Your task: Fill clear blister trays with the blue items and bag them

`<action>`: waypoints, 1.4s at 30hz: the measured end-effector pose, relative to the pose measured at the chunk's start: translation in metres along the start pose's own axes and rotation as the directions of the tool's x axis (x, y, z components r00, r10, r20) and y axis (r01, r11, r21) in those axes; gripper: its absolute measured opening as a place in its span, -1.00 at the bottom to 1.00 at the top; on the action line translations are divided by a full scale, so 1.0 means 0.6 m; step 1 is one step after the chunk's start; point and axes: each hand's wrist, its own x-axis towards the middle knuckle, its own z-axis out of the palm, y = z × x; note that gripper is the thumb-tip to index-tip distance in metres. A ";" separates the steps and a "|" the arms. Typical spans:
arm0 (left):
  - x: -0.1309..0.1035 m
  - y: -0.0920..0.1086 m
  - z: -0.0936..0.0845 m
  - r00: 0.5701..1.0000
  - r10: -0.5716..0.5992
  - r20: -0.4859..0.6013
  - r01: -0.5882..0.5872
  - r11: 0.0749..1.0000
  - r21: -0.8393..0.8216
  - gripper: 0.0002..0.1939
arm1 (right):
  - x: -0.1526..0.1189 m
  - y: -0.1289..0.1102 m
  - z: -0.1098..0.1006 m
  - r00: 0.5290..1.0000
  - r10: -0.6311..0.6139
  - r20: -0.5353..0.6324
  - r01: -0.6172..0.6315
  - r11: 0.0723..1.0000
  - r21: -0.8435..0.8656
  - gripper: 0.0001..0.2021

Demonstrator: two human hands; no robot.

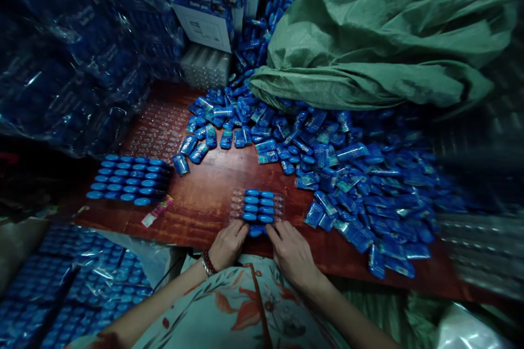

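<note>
A clear plastic tray [236,203] lies on the red-brown table close to my body, with rows of blue oval packs [258,205] filling its middle columns. My left hand [230,241] and my right hand [287,246] meet the tray's near edge from either side. Between their fingertips sits another blue pack [257,230], and the fingers of both hands are closed at its two ends. The outer pockets on the left and right of the tray show bare plastic. A beaded bracelet [208,263] circles my left wrist.
Loose blue packs [327,163] are heaped along the back and right, under a green sack [368,60]. A block of blue packs [129,179] stands at left, near a pink label [158,211] and clear trays [158,131]. Behind are a cardboard box [208,22] and wrapped bundles [82,38].
</note>
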 end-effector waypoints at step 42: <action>-0.029 -0.035 0.001 0.949 -0.316 0.008 0.310 0.937 0.164 -0.74 | 0.061 -0.018 -0.007 0.895 -0.421 -0.149 0.434 0.898 0.067 -0.69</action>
